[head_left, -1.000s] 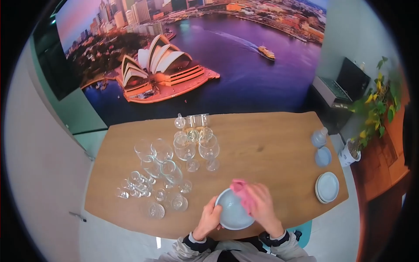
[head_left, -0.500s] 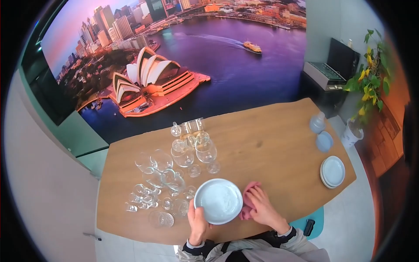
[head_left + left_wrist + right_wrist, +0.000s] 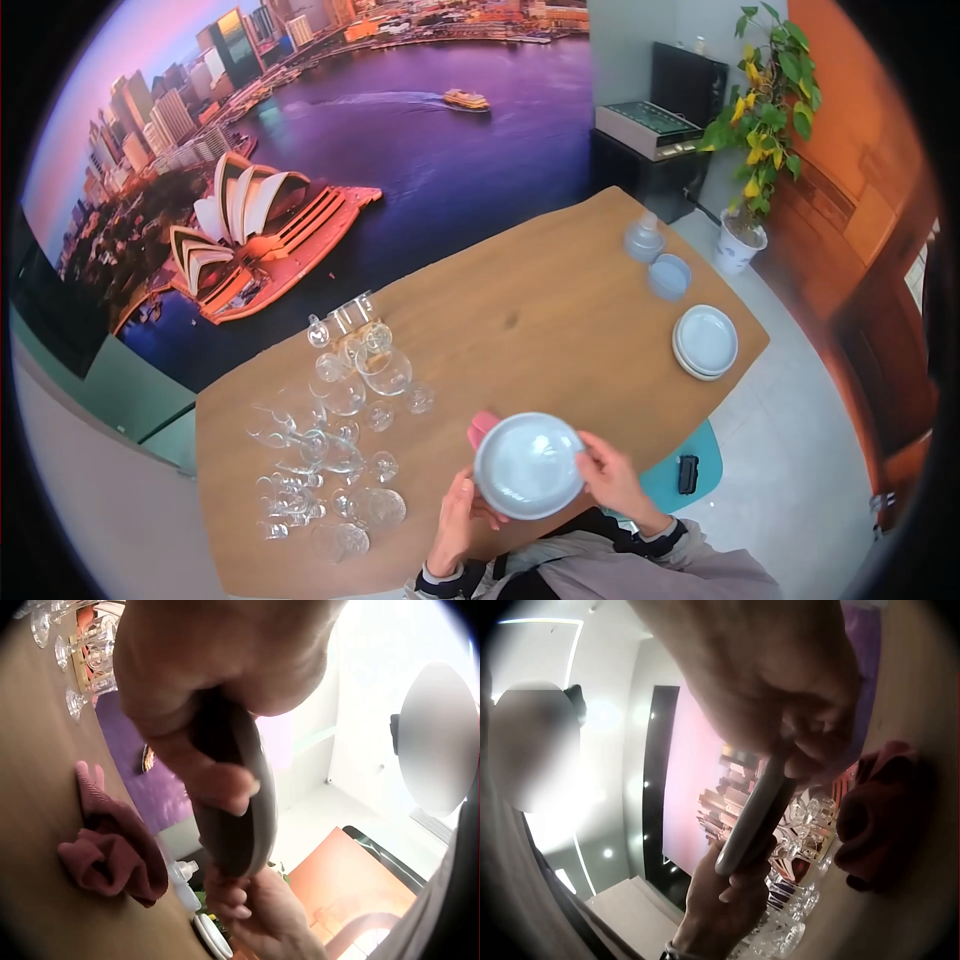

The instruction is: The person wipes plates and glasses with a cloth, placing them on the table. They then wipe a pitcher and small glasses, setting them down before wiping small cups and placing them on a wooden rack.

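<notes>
Both hands hold a round, pale blue-grey plate (image 3: 530, 466) by its rim, raised over the table's front edge. On its left side, my left hand (image 3: 455, 518) grips the rim, with fingers curled beneath in the left wrist view. My right hand (image 3: 612, 480) pinches the opposite side. A crumpled pink cloth (image 3: 116, 851) lies on the table beyond the plate, untouched by either hand. The plate hides most of the cloth in the head view.
Several clear glasses (image 3: 385, 372) crowd the left of the wooden table (image 3: 520, 300). At the right end are stacked plates (image 3: 706, 340), a blue-grey bowl (image 3: 669, 277) and a lidded-looking blue-grey vessel (image 3: 644, 240). A teal stool (image 3: 660, 480) with a black object stands beside the table.
My right hand has let go of the pink cloth, leaving it on the table, and has taken the plate's right rim. The head view has turned rightward.
</notes>
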Motion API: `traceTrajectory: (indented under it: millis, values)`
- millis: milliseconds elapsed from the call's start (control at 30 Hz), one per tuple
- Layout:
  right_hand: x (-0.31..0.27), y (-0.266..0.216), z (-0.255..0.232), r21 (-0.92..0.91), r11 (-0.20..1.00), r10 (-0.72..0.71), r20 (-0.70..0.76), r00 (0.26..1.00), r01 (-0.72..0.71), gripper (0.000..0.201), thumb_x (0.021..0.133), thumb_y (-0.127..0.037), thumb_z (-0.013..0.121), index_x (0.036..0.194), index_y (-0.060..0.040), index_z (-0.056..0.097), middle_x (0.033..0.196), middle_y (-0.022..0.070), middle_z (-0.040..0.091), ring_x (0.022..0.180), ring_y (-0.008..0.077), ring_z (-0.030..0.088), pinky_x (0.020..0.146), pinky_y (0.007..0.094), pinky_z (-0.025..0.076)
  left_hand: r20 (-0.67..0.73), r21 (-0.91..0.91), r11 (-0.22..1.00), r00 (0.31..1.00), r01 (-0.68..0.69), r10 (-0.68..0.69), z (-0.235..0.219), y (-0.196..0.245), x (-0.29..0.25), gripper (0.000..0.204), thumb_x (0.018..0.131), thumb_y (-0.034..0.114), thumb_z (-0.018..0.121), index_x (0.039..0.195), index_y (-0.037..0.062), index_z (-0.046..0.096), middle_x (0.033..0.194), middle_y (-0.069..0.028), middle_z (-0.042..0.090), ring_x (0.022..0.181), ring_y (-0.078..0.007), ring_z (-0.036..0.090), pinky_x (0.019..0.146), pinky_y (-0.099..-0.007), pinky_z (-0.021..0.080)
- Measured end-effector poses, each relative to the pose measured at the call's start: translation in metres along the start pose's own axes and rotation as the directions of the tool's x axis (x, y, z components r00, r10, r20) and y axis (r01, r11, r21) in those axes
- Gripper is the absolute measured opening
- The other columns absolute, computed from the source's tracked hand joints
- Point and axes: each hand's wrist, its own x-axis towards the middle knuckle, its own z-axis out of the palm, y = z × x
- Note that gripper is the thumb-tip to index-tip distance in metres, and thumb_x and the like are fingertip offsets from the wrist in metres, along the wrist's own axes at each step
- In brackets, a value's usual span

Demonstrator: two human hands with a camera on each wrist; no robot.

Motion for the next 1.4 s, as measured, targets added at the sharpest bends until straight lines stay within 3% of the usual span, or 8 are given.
traceTrajectory:
  millis: [67,167,200,267,433,567,1133,1400]
  values:
    - [-0.002,0.009,-0.029,0.086,0.996,0.029,-0.199,0.98,-0.012,0.038,0.101,-0.016,0.055,0.136,-0.0033,0.052,0.079,-0.0012,0.063,0.061,0.0032,0.054,0.053,0.0195,0.044,0.106,0.126,0.989,0.99,0.08,-0.094,-0.009,-0.005,0.006,0.046,0.106,0.03,0.039,0.136,-0.0044,0.045,0.097,-0.0166,0.068,0.074,-0.0191,0.067,0.064,-0.03,0.055]
    - [-0.001,0.022,-0.097,0.168,0.984,0.017,-0.423,0.906,0.06,0.038,0.102,-0.017,0.054,0.138,-0.0061,0.051,0.075,-0.0054,0.058,0.057,0.0031,0.049,0.048,0.0203,0.039,0.074,0.284,0.956,0.993,0.07,-0.095,-0.02,-0.031,0.013,0.044,0.107,0.031,0.042,0.129,-0.0058,0.051,0.096,-0.016,0.07,0.075,-0.0175,0.067,0.066,-0.0292,0.055]
    - [0.007,0.035,-0.119,-0.005,0.982,-0.158,-0.577,0.801,0.19,0.037,0.102,-0.016,0.051,0.137,-0.0029,0.051,0.073,-0.0058,0.056,0.056,0.0028,0.045,0.048,0.0196,0.035,0.08,0.281,0.957,0.992,0.067,-0.093,-0.023,-0.039,0.014,0.044,0.107,0.031,0.042,0.129,-0.0058,0.051,0.096,-0.016,0.07,0.075,-0.0175,0.067,0.066,-0.0292,0.055]
    - [0.004,0.021,-0.169,-0.145,0.986,-0.158,-0.649,0.745,0.082,0.036,0.102,-0.015,0.048,0.135,0.0008,0.051,0.075,-0.0031,0.059,0.06,0.005,0.049,0.052,0.0217,0.039,0.081,0.265,0.96,0.99,0.087,-0.112,-0.025,-0.052,0.013,0.04,0.106,0.027,0.045,0.127,-0.0067,0.053,0.094,-0.015,0.07,0.076,-0.0177,0.067,0.068,-0.0292,0.055]
    - [0.042,0.059,-0.279,-0.405,0.907,-0.256,-0.744,0.617,-0.113,0.036,0.101,-0.013,0.047,0.132,0.0047,0.052,0.082,0.0055,0.066,0.067,0.0105,0.056,0.06,0.0267,0.045,0.085,0.297,0.954,0.995,0.031,-0.058,-0.024,-0.067,0.022,0.036,0.105,0.023,0.048,0.126,-0.0059,0.054,0.089,-0.0134,0.07,0.077,-0.0178,0.067,0.068,-0.0296,0.055]
    - [0.074,0.084,-0.312,-0.322,0.947,-0.251,-0.755,0.606,-0.01,0.036,0.1,-0.012,0.047,0.131,0.0064,0.051,0.083,0.0075,0.067,0.068,0.0117,0.058,0.06,0.0268,0.046,0.118,0.36,0.932,0.993,-0.038,-0.005,-0.03,-0.076,0.023,0.035,0.105,0.023,0.049,0.125,-0.0055,0.054,0.087,-0.0124,0.07,0.076,-0.0172,0.067,0.069,-0.0297,0.055]
    - [0.087,0.114,-0.326,-0.402,0.91,-0.247,-0.721,0.647,-0.101,0.037,0.101,-0.014,0.046,0.13,0.0079,0.052,0.086,0.008,0.067,0.07,0.0112,0.059,0.059,0.0269,0.046,0.087,0.236,0.972,0.996,0.016,-0.038,-0.037,-0.079,0.02,0.027,0.104,0.016,0.051,0.117,-0.0067,0.057,0.091,-0.0121,0.07,0.077,-0.0157,0.066,0.07,-0.028,0.055]
    - [0.097,0.152,-0.369,-0.524,0.848,-0.315,-0.625,0.714,-0.084,0.035,0.098,-0.015,0.049,0.124,0.0083,0.058,0.097,0.0177,0.069,0.087,0.0208,0.065,0.077,0.035,0.052,0.049,0.202,0.979,0.999,-0.007,-0.003,-0.037,-0.08,0.019,0.025,0.104,0.016,0.051,0.116,-0.0042,0.059,0.09,-0.0093,0.07,0.077,-0.0142,0.067,0.072,-0.028,0.056]
